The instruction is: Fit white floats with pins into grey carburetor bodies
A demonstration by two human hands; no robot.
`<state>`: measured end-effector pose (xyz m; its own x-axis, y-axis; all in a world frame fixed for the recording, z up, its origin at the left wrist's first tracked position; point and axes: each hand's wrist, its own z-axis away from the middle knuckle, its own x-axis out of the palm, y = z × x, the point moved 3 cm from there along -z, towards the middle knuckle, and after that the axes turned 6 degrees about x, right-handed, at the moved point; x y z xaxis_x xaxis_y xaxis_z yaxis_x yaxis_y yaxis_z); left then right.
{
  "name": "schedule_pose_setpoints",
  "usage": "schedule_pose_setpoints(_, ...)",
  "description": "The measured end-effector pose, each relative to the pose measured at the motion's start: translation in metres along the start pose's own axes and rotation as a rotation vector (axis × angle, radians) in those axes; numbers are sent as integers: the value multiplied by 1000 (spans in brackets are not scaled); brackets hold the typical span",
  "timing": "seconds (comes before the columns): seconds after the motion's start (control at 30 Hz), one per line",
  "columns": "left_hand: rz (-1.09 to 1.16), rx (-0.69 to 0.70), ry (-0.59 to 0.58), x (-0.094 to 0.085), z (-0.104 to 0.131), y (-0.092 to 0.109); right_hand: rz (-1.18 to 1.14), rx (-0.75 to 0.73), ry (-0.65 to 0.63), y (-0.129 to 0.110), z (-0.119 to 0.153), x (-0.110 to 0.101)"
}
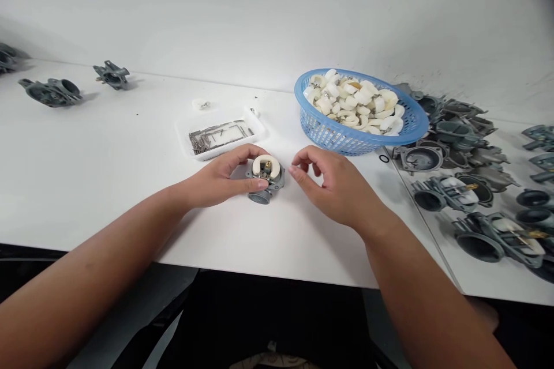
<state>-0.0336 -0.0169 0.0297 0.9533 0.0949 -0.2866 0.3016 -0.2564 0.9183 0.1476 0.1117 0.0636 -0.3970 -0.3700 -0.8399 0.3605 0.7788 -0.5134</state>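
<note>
A grey metal carburetor body point(261, 196) with a cream, U-shaped float point(260, 165) and a brass piece in its middle rests on the white table. My left hand point(225, 177) holds it from the left, thumb on its front and fingers behind it. Just to the right of it, my right hand point(326, 181) hovers with thumb and index finger curled close to each other; whether anything small is between them cannot be made out. Behind my left hand, a white tray point(184, 141) holds thin metal pins.
A blue basket point(337, 139) full of white floats stands behind my right hand. Metal carburetor parts point(461, 132) are piled at the right, with a black ring point(384, 158) nearby. More bodies point(52, 92) sit at the back left. The table's front edge runs below my hands.
</note>
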Motion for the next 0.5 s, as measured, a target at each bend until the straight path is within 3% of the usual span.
schedule_pose_setpoints(0.1, 113, -39, -8, 3, 1, -3, 177, 230, -34, 21, 0, -6)
schedule_pose_setpoints(0.2, 108, -20, 23, 7, 0, -5, 285, 334, -52, 40, -1, -9)
schedule_pose_setpoints(0.37, 161, 28, 77, 16, -4, -9, 294, 549, -115, 59, -5, -15)
schedule_pose_setpoints(0.5, 146, 38, 101, 17, -5, -11, 251, 611, -108, 62, -9, -19)
